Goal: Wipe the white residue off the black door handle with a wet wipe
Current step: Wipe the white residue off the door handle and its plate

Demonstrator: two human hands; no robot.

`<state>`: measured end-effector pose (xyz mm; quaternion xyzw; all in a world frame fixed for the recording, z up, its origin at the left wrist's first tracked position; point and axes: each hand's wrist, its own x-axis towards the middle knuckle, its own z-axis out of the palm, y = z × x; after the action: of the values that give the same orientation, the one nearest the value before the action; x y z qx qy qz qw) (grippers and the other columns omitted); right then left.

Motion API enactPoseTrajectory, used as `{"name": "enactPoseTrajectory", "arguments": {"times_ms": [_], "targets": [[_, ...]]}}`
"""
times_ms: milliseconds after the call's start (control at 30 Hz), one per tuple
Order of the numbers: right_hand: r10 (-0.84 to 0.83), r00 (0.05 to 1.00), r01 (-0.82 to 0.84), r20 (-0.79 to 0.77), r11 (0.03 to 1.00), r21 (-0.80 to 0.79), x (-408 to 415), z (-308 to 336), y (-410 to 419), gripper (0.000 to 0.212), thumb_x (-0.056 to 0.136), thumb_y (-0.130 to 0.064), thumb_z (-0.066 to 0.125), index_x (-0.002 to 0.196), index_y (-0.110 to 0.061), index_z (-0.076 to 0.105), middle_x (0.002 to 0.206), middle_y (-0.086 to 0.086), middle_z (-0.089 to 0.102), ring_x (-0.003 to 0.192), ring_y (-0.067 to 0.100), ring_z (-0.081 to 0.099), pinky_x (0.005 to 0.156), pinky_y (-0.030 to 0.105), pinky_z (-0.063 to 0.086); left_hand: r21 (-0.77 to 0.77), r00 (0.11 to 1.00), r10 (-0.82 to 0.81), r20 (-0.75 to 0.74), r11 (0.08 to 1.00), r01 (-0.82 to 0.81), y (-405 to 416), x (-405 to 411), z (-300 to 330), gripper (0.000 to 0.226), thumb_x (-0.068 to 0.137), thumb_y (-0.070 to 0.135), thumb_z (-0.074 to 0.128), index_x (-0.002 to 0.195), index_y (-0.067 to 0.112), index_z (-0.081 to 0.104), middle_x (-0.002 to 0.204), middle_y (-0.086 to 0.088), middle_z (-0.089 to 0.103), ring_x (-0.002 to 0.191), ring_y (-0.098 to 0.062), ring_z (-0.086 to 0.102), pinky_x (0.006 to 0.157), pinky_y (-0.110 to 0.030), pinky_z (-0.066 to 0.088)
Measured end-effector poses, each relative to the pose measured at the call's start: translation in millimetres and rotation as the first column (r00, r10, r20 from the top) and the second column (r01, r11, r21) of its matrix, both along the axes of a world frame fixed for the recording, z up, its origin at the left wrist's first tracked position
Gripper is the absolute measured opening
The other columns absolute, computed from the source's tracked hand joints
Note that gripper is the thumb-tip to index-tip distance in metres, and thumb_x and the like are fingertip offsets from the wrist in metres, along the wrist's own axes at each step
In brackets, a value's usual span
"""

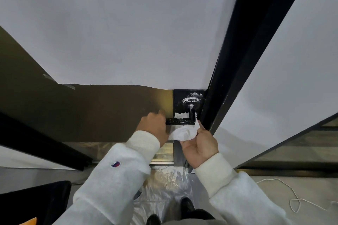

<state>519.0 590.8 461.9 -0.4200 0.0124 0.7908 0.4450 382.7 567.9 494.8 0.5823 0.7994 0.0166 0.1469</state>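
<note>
Handle (180, 121), black and streaked white, runs level between both hands. Nearest, the right hand (198, 145) lies palm up with fingers closed on a crumpled wipe (183, 131), pressed against the handle's underside. The left hand (155, 126) is curled shut round the handle's free end. Beyond the hands, the handle's plate (190, 99) carries heavy white residue (191, 99).

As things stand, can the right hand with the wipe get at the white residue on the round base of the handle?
Probably yes. The right hand holds the wet wipe just below the door handle, and the residue-smeared round base sits just above it, uncovered. The left hand is at the lever's far end, out of the way.
</note>
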Motion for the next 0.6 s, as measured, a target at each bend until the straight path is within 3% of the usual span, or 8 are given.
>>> {"name": "enactPoseTrajectory", "arguments": {"times_ms": [67, 167, 267, 333, 400, 500, 600], "targets": [[-0.027, 0.995, 0.026, -0.099, 1.0, -0.018, -10, 7, 0, 0.034, 0.097, -0.009, 0.053, 0.128, -0.007, 0.065, 0.122, 0.012, 0.068, 0.1, 0.029, 0.068, 0.086, 0.041, 0.057, -0.037, 1.0, -0.012, 0.003, 0.999, 0.012, 1, -1, 3, 0.034, 0.085, 0.017, 0.066, 0.112, 0.014, 0.046, 0.086, -0.005, 0.055, 0.082, -0.031, 0.062, 0.07, -0.038, 0.053], [-0.036, 0.978, 0.037, -0.205, 0.999, 0.002, -22, 14, 2, 0.03, 0.096, -0.024, 0.055, 0.105, -0.003, 0.074, 0.105, 0.016, 0.073, 0.093, 0.03, 0.07, 0.095, 0.043, 0.052, -0.076, 1.0, -0.02, 0.013, 0.997, 0.021, 3, -2, 7, 0.035, 0.083, 0.012, 0.063, 0.111, 0.012, 0.041, 0.091, -0.008, 0.057, 0.083, -0.033, 0.061, 0.067, -0.037, 0.048], [-0.12, 0.944, 0.109, -0.307, 0.993, -0.053, -34, 24, 3, 0.048, 0.102, -0.04, 0.038, 0.087, -0.007, 0.069, 0.073, 0.014, 0.073, 0.067, 0.029, 0.073, 0.069, 0.044, 0.06, -0.098, 0.999, -0.019, 0.036, 0.995, 0.022, 4, -2, 11, 0.034, 0.085, 0.011, 0.059, 0.11, 0.01, 0.036, 0.088, -0.008, 0.05, 0.084, -0.035, 0.058, 0.068, -0.037, 0.043], [-0.157, 0.931, 0.142, -0.329, 0.987, -0.072, -37, 29, 3, 0.049, 0.103, -0.043, 0.037, 0.079, -0.008, 0.062, 0.06, 0.011, 0.068, 0.055, 0.026, 0.071, 0.07, 0.043, 0.056, -0.11, 0.999, -0.018, 0.049, 0.994, 0.023, 4, -3, 13, 0.033, 0.086, 0.011, 0.057, 0.11, 0.011, 0.035, 0.087, -0.007, 0.049, 0.08, -0.032, 0.053, 0.068, -0.037, 0.042], [-0.15, 0.919, 0.136, -0.364, 0.989, -0.064, -37, 29, 0, 0.05, 0.102, -0.044, 0.038, 0.086, -0.005, 0.066, 0.07, 0.014, 0.071, 0.063, 0.029, 0.073, 0.078, 0.047, 0.049, -0.114, 0.998, -0.03, 0.059, 0.993, 0.037, 3, -5, 13, 0.033, 0.085, 0.01, 0.057, 0.108, 0.012, 0.033, 0.086, -0.007, 0.049, 0.077, -0.031, 0.054, 0.066, -0.037, 0.043], [-0.148, 0.936, 0.142, -0.318, 0.989, -0.043, -27, 24, -9, 0.053, 0.102, -0.046, 0.036, 0.12, -0.007, 0.067, 0.102, 0.015, 0.073, 0.093, 0.03, 0.068, 0.083, 0.043, 0.051, -0.128, 0.994, -0.052, 0.091, 0.99, 0.063, 1, -9, 13, 0.035, 0.083, 0.009, 0.058, 0.106, 0.013, 0.031, 0.085, -0.007, 0.051, 0.075, -0.03, 0.057, 0.063, -0.037, 0.043], [-0.142, 0.97, 0.143, -0.197, 0.99, -0.012, -14, 27, -32, 0.046, 0.105, -0.038, 0.041, 0.124, -0.002, 0.062, 0.119, 0.019, 0.069, 0.114, 0.031, 0.063, 0.104, 0.045, 0.047, -0.136, 0.99, -0.077, 0.119, 0.986, 0.093, -1, -11, 13, 0.041, 0.083, 0.012, 0.063, 0.11, 0.014, 0.032, 0.084, -0.006, 0.053, 0.069, -0.023, 0.057, 0.057, -0.033, 0.043]]}}
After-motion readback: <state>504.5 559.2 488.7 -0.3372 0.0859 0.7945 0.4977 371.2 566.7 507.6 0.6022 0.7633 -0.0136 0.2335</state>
